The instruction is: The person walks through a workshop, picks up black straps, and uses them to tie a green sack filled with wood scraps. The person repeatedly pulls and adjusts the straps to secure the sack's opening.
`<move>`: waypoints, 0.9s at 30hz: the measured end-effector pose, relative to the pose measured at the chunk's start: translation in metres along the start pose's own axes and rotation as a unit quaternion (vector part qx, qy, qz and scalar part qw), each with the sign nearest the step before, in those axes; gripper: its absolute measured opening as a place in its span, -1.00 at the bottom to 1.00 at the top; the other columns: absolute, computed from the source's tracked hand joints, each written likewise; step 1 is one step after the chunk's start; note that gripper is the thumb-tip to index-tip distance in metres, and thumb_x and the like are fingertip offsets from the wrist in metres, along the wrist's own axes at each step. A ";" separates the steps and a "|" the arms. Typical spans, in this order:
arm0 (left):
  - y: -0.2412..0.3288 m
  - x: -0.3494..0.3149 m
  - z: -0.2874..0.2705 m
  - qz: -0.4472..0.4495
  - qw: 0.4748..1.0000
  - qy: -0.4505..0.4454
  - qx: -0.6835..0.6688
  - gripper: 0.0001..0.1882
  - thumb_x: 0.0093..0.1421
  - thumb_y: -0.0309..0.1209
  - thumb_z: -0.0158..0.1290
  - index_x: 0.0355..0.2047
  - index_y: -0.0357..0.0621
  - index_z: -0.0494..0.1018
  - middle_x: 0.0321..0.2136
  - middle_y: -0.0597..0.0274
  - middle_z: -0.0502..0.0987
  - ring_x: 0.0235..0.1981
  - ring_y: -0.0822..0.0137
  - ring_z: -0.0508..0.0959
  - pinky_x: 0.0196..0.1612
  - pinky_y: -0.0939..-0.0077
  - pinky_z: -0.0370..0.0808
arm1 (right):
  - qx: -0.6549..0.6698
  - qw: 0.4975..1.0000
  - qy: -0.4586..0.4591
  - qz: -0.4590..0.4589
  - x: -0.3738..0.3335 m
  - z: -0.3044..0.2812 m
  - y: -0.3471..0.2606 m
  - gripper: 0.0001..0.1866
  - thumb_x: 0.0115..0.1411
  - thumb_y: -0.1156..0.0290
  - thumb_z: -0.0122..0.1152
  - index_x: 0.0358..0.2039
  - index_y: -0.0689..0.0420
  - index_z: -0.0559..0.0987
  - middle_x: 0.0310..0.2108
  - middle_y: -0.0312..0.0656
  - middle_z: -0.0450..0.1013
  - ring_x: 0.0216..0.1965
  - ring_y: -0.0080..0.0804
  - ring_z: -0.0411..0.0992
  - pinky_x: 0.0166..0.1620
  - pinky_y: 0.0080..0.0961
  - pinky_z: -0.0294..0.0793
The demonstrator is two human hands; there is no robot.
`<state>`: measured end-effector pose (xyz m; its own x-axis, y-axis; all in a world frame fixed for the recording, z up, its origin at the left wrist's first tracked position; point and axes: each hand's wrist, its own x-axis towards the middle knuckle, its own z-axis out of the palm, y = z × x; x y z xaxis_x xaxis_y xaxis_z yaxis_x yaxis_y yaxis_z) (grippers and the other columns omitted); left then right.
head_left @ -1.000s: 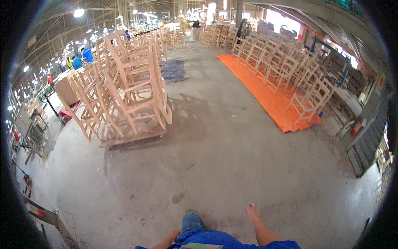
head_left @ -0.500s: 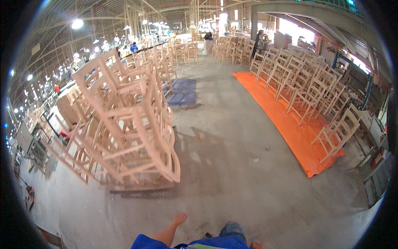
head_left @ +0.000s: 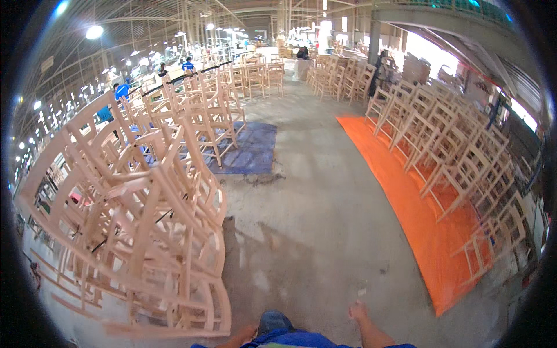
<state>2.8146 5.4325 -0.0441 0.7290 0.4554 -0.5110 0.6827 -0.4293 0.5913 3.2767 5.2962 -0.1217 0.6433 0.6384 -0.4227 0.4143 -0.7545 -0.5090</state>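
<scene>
My left hand point(head_left: 248, 332) hangs low at the bottom edge, near the foot of a tall stack of bare wooden chairs point(head_left: 145, 232). A gap shows between that hand and the stack, and its fingers are blurred and partly hidden. Over the concrete floor point(head_left: 307, 232), my right hand point(head_left: 358, 311) is held out ahead, its fingers loosely bent and apart, with nothing visible in them. Between the hands, a leg in blue jeans point(head_left: 275, 321) and my blue shirt point(head_left: 296, 338) show.
Rows of unfinished wooden chairs point(head_left: 441, 139) stand on an orange sheet point(head_left: 400, 220) along the right. More chairs point(head_left: 214, 116) stand on a blue sheet point(head_left: 249, 151) at left. Farther back, a person in blue point(head_left: 122, 90) is beyond the stacks. A steel post point(head_left: 374, 40) rises at right.
I have moved forward: the chair stack at left and both sheets are nearer. My left hand has swung back toward the bottom edge, while my right hand has swung forward into view.
</scene>
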 end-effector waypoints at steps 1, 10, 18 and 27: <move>-0.010 0.025 -0.021 -0.027 0.999 -0.013 -0.021 -0.61 0.18 -0.24 0.02 -0.05 -0.13 0.59 -0.19 -0.14 0.65 -0.15 -0.14 0.65 -0.08 0.02 0.58 | 0.031 0.997 0.053 -0.036 0.063 -0.021 -0.045 -0.78 0.27 0.33 0.12 -0.35 0.23 0.58 -0.50 -0.15 0.54 -0.49 -0.35 0.51 -0.39 -0.33 0.50; -0.133 0.287 -0.294 -0.026 0.999 -0.045 0.005 -0.59 0.20 -0.20 -0.01 -0.03 -0.09 0.61 -0.14 -0.16 0.64 -0.09 -0.13 0.63 -0.02 -0.01 0.55 | 0.153 0.987 -0.016 0.050 0.384 -0.036 -0.343 -0.77 0.34 0.32 0.05 -0.24 0.15 0.63 -0.45 -0.19 0.55 -0.45 -0.39 0.53 -0.38 -0.37 0.53; -0.159 0.624 -0.647 -0.153 0.958 0.229 -0.083 -0.62 0.27 -0.11 0.00 -0.13 -0.09 0.62 -0.12 0.03 0.65 -0.10 -0.01 0.63 -0.02 0.13 0.55 | 0.024 0.967 -0.198 0.156 0.517 -0.027 -0.397 -0.70 0.28 0.21 0.09 -0.38 0.18 0.63 -0.57 -0.14 0.52 -0.56 -0.34 0.51 -0.47 -0.32 0.48; -0.165 0.899 -0.854 -0.027 0.997 0.033 -0.058 -0.67 0.29 -0.14 0.02 -0.33 -0.12 0.62 -0.29 0.08 0.66 -0.33 0.09 0.66 -0.26 0.07 0.60 | -0.147 0.973 -0.175 0.022 0.951 -0.106 -0.560 -0.68 0.25 0.20 0.11 -0.45 0.21 0.59 -0.62 -0.13 0.49 -0.62 -0.34 0.46 -0.56 -0.29 0.41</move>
<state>3.3143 6.5787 -0.0682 0.6843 0.5267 -0.5042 0.7074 -0.3120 0.6342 3.7250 6.3099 -0.1590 0.4269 0.5783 -0.6952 0.5901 -0.7607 -0.2703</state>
